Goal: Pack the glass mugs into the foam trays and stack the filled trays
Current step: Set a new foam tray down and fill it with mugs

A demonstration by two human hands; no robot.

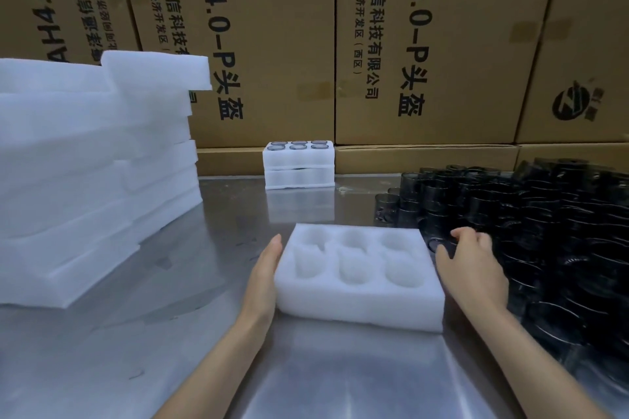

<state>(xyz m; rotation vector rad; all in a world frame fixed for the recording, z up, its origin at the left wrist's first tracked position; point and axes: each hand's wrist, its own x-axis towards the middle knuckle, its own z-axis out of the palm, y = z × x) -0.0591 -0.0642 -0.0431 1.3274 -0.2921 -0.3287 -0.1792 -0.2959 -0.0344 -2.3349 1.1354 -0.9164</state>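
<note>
Both hands frame an empty foam tray [360, 279] near the front middle of the steel bench [170, 333]: the left hand [267, 269] lies flat with straight fingers pressed against the tray's left side, its grip open and holding nothing, while the right hand [471, 257] reaches just past the tray's right edge with fingers curled over the rim of one dark mug [439, 243]; how firmly that grip has closed on it cannot be told. The tray is a thick white block with softly rounded edges and six round pockets in two rows of three, all of them empty. Along the right side of the bench stands a dense crowd of glass mugs [551, 235], smoky dark, shiny and see-through, packed against one another. At the back edge, in the middle, two filled trays [299, 163] sit stacked one on the other, with six mug rims showing in the upper one. A tall, uneven pile of spare foam trays [88, 173] takes up the left side of the bench. Behind the bench rises a wall of brown cardboard boxes [425, 44] printed with black lettering.
</note>
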